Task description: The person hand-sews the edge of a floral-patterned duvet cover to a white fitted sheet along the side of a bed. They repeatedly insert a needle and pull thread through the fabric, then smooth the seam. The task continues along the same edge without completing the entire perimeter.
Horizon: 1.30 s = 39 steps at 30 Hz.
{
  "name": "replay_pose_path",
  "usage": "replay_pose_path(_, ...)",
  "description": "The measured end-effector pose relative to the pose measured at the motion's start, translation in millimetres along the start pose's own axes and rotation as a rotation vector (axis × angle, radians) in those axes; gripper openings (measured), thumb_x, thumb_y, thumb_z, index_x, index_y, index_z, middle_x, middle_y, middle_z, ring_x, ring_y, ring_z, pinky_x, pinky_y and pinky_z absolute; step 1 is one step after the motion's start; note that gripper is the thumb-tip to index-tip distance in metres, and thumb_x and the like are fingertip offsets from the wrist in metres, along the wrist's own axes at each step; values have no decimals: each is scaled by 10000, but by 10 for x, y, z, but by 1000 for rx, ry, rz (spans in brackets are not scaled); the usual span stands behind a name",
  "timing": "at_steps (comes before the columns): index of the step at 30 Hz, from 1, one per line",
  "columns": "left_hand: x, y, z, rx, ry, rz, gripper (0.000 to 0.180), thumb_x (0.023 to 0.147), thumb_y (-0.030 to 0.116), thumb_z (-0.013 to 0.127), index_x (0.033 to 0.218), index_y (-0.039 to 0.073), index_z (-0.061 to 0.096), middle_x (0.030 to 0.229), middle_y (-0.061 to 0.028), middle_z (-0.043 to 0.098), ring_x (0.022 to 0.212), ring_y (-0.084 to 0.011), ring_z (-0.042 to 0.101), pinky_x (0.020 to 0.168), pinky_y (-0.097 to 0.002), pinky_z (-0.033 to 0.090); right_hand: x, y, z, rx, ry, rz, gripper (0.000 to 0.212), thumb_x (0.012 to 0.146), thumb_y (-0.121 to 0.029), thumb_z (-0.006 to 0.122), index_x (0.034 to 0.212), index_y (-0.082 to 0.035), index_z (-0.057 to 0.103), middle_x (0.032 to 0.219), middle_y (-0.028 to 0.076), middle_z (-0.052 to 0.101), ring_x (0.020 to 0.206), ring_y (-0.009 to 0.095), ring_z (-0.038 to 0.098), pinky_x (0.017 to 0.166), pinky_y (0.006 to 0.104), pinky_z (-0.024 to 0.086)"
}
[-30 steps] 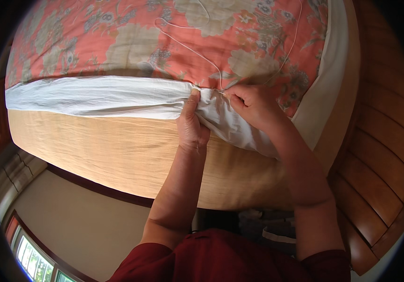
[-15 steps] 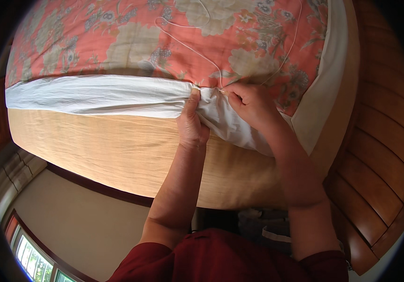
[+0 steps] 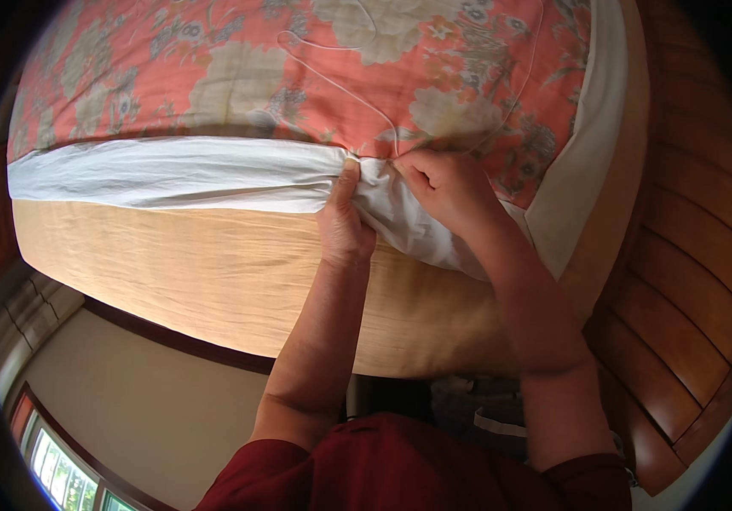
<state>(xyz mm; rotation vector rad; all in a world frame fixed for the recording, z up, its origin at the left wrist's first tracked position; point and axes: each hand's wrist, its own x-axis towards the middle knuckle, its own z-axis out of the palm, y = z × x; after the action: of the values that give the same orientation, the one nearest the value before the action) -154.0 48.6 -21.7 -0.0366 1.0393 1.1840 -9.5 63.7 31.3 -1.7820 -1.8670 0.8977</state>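
Observation:
A quilt with a coral floral top [image 3: 238,85] lies over the bed, its white cloth border [image 3: 178,175] folded along the near side. My left hand [image 3: 345,221] grips the bunched white border, thumb on top near the coral edge. Just right of it, my right hand [image 3: 451,192] is closed in a pinch at the seam where white meets coral. Its fingertips hold what looks like a sewing needle, mostly hidden and very small. White thread [image 3: 340,88] loops over the quilt and comes down to these fingertips; another stretch runs up behind the right hand.
Below the border shows the tan bed sheet [image 3: 187,255]. Brown wooden slatted panelling [image 3: 690,247] stands along the bed's right side. A window [image 3: 59,464] is at lower left, with a pale wall beside it. Dark cloth items [image 3: 477,404] lie below the bed's near edge.
My right fingertips have shifted slightly left and closer to the seam; the small light sliver at them is now less visible. My left hand keeps its grip on the cloth.

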Motion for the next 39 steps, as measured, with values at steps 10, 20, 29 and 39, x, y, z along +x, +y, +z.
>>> replay_pose_path(10, -37, 94, -12, -144, -95, -138, 298, 860, 164, 595, 1115, 28, 523, 1017, -78, 597, 922, -195, 582, 829, -338, 481, -18, 48, -55, 128, 2, -12, 107, 830, -79, 586, 915, -56, 647, 814, 107, 656, 710, 213, 635, 623, 302, 484)
replay_pose_path(20, -60, 184, 212, -72, -77, -137, 433, 924, 360, 445, 1144, -8, 506, 1029, -132, 598, 919, -255, 594, 831, -392, 476, -22, 102, -99, 239, -63, -29, 157, 855, -43, 559, 991, -39, 639, 826, 64, 665, 691, 89, 595, 622, 243, 473)
replay_pose_path(29, 19, 223, 190, -243, -93, -262, 318, 878, 250, 553, 1097, 20, 534, 1043, -106, 608, 939, -242, 597, 858, -387, 477, -25, 185, -93, 423, -130, 10, 149, 892, -43, 524, 998, -22, 626, 680, -8, 562, 574, 54, 477, 537, 223, 411)
replay_pose_path(39, 63, 227, 201, -145, -54, -265, 406, 920, 312, 430, 1175, 2, 486, 1096, -141, 579, 990, -281, 566, 878, -418, 446, -35, 265, -53, 434, -171, 80, 122, 917, -82, 525, 970, -12, 609, 659, -15, 542, 559, 49, 473, 514, 215, 397)
